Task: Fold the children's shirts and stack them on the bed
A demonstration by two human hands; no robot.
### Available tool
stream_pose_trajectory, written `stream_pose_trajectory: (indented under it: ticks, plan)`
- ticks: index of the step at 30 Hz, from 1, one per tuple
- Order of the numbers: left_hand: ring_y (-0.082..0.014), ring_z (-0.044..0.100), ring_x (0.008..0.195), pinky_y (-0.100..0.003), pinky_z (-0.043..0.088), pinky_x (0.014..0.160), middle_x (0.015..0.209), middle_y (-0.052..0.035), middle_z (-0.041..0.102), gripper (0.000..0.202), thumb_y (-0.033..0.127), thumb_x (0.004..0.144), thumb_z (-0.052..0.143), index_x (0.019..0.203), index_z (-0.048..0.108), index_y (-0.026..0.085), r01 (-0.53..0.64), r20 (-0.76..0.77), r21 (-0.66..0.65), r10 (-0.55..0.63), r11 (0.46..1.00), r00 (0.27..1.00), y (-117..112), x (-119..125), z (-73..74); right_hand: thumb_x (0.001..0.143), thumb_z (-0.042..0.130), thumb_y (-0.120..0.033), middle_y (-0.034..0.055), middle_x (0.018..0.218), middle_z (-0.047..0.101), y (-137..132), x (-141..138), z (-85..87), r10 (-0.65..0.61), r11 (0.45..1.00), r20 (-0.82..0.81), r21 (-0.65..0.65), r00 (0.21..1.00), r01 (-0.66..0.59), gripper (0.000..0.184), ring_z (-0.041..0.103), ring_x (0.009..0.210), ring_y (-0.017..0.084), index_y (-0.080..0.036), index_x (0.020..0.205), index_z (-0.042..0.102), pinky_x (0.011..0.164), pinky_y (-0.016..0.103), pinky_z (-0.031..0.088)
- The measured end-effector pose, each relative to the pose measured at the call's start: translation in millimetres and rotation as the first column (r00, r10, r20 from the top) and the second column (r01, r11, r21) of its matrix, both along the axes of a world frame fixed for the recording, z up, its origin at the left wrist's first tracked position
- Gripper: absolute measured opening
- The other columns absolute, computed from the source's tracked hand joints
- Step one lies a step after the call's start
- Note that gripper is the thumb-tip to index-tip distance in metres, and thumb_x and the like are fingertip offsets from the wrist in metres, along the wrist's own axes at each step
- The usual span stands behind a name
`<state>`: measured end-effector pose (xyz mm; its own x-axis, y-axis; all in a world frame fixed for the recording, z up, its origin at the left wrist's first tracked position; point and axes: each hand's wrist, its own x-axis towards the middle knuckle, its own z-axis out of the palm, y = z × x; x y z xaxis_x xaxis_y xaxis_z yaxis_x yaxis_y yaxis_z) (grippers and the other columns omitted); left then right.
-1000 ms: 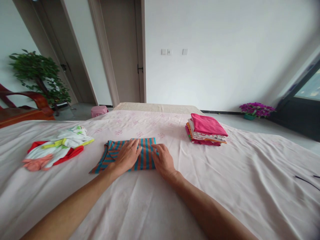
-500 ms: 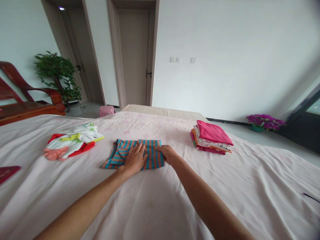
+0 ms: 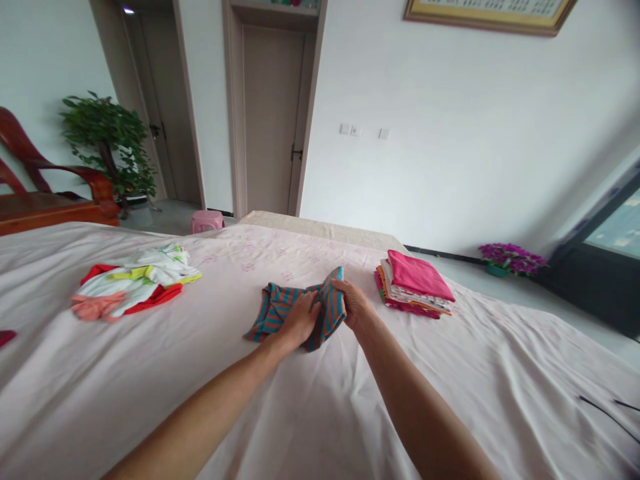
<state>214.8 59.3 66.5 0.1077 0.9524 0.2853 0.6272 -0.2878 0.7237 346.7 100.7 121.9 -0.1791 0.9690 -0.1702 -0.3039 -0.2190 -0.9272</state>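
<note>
A folded teal-and-orange striped garment (image 3: 273, 312) lies on the pale pink sheet (image 3: 310, 413) of the bed. My left hand (image 3: 299, 322) rests on its middle with the fingers curled around the cloth. My right hand (image 3: 354, 303) grips the garment's right edge and holds it lifted off the sheet. A neat stack of folded clothes with a pink piece on top (image 3: 414, 283) sits just to the right of my right hand.
A loose heap of white, red and pink clothes (image 3: 131, 283) lies at the left of the bed. Beyond the bed are a pink stool (image 3: 208, 220), a wooden chair (image 3: 47, 200), a green plant (image 3: 107, 137), a door and purple flowers (image 3: 510, 257).
My right hand has taken hold of the striped garment's right edge and raised it toward the stack. The left hand went from flat on the cloth to gripping it. The view tilted up.
</note>
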Motion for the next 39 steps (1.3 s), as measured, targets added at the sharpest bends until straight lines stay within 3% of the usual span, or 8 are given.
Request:
stream_pose_trajectory:
  ticks: [5, 11, 18, 22, 25, 29, 36, 39]
  plan:
    - [-0.0237, 0.064, 0.111, -0.039, 0.050, 0.097, 0.120, -0.0116, 0.070, 0.050, 0.042, 0.096, 0.027, 0.122, 0.062, 0.016, -0.108, 0.353, -0.105, 0.139, 0.989, 0.925, -6, -66, 10.1, 0.077, 0.067, -0.018, -0.0085, 0.045, 0.046, 3, -63, 6.2, 0.067, 0.998, 0.071, 0.001, 0.995, -0.067, 0.021, 0.044, 0.036, 0.008, -0.021, 0.073, 0.046, 0.038, 0.019, 0.039]
    - [-0.0172, 0.065, 0.065, -0.031, 0.052, 0.060, 0.092, -0.0086, 0.072, 0.064, 0.066, 0.089, 0.032, 0.115, 0.063, 0.016, 0.215, 0.763, -0.549, 0.379, 0.808, 0.523, -13, -130, 23.8, 0.075, 0.070, -0.024, -0.0077, 0.049, 0.048, -3, -128, -0.9, 0.165, 0.986, 0.215, 0.000, 0.963, -0.169, 0.019, 0.047, 0.040, 0.010, -0.019, 0.081, 0.053, 0.039, 0.020, 0.043]
    - [-0.0259, 0.069, 0.076, -0.033, 0.053, 0.062, 0.081, -0.0080, 0.074, 0.057, 0.060, 0.069, 0.065, 0.105, 0.065, 0.016, 0.000, 0.492, -0.588, 0.357, 0.809, 0.794, -16, -142, 14.9, 0.084, 0.053, -0.021, 0.0021, 0.086, 0.065, -15, -110, -20.4, 0.017, 0.976, 0.411, 0.191, 0.912, -0.104, 0.034, 0.064, 0.075, 0.015, -0.018, 0.117, 0.057, 0.071, 0.029, 0.054]
    - [-0.0252, 0.070, 0.090, -0.030, 0.053, 0.072, 0.098, -0.0089, 0.075, 0.055, 0.036, 0.072, 0.067, 0.122, 0.058, 0.016, -0.117, 0.404, -0.487, 0.342, 0.865, 0.848, -19, -135, 7.0, 0.094, 0.045, -0.029, 0.0106, 0.129, 0.059, -32, -80, -38.9, -0.275, 0.718, 0.722, 0.593, 0.634, -0.364, 0.042, 0.052, 0.123, 0.024, -0.020, 0.134, 0.053, 0.106, 0.042, 0.041]
    - [-0.0253, 0.068, 0.099, -0.029, 0.051, 0.076, 0.109, -0.0090, 0.074, 0.053, 0.027, 0.076, 0.062, 0.128, 0.055, 0.018, -0.228, 0.255, -0.406, 0.349, 0.885, 0.902, -19, -138, 0.1, 0.098, 0.044, -0.036, 0.0110, 0.150, 0.043, -44, -69, -58.0, -0.410, 0.513, 0.822, 0.566, 0.395, -0.645, 0.052, 0.030, 0.143, 0.028, -0.021, 0.147, 0.041, 0.117, 0.049, 0.024]
    - [-0.0298, 0.066, 0.104, -0.033, 0.049, 0.080, 0.111, -0.0129, 0.072, 0.051, 0.023, 0.075, 0.063, 0.125, 0.057, 0.017, -0.338, -0.008, -0.335, 0.356, 0.880, 0.934, -21, -148, -4.1, 0.099, 0.043, -0.040, 0.0091, 0.153, 0.040, -38, -63, -77.9, -0.387, 0.460, 0.875, 0.456, 0.291, -0.762, 0.049, 0.027, 0.145, 0.027, -0.021, 0.145, 0.045, 0.118, 0.048, 0.020]
    - [-0.0285, 0.062, 0.110, -0.039, 0.049, 0.089, 0.122, -0.0126, 0.064, 0.047, 0.029, 0.083, 0.056, 0.130, 0.055, 0.022, -0.408, -0.445, 0.009, 0.369, 0.913, 0.816, -33, -147, 9.5, 0.093, 0.047, -0.038, 0.0171, 0.133, 0.058, 16, -48, -73.9, -0.244, 0.892, 0.867, 0.376, 0.434, -0.249, 0.053, 0.056, 0.121, 0.024, -0.011, 0.139, 0.047, 0.099, 0.035, 0.045]
    - [-0.0237, 0.061, 0.112, -0.037, 0.047, 0.098, 0.121, -0.0090, 0.065, 0.038, 0.020, 0.085, 0.051, 0.122, 0.062, 0.022, -0.248, -0.480, 0.156, 0.293, 0.956, 0.827, -37, -136, 5.3, 0.090, 0.050, -0.048, 0.0154, 0.117, 0.067, 35, -50, -66.8, -0.155, 0.949, 0.888, 0.256, 0.433, -0.185, 0.057, 0.064, 0.107, 0.026, -0.012, 0.134, 0.050, 0.087, 0.033, 0.049]
